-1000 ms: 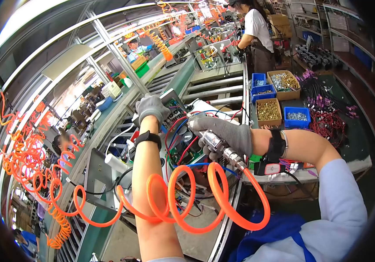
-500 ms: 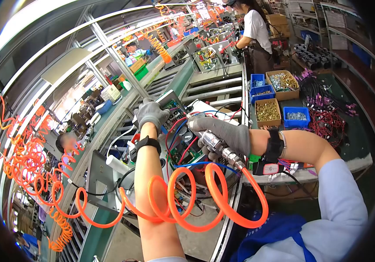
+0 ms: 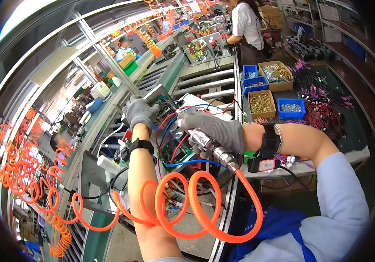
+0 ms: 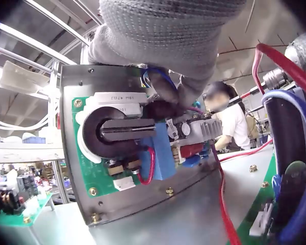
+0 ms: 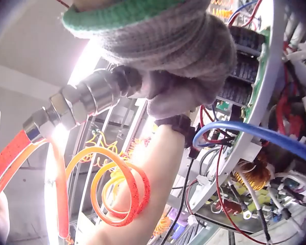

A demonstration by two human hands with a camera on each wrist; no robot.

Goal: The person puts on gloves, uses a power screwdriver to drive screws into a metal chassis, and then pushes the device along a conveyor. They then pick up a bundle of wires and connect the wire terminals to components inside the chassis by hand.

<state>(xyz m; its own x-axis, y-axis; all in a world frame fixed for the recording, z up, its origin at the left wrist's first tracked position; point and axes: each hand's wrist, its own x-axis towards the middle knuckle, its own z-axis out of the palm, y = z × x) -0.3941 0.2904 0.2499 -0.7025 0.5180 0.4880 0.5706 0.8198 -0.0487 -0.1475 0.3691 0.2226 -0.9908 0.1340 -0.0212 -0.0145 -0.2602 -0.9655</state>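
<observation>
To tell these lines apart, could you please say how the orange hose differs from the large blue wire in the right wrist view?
The orange hose winds in several loops; the blue wire bends in one arc. In the head view, the hose looks thicker than the wire. Both are curved and brightly coloured.

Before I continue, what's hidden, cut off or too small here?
Right wrist: front end of the silver metal tool, hidden by the grey-gloved right hand.
Left wrist: part of the grey metal panel, covered by the grey-gloved left hand.
Head: crown of the white-shirted person, cut off by the top edge.
Head: marking on the red-edged white label, too small.
</observation>
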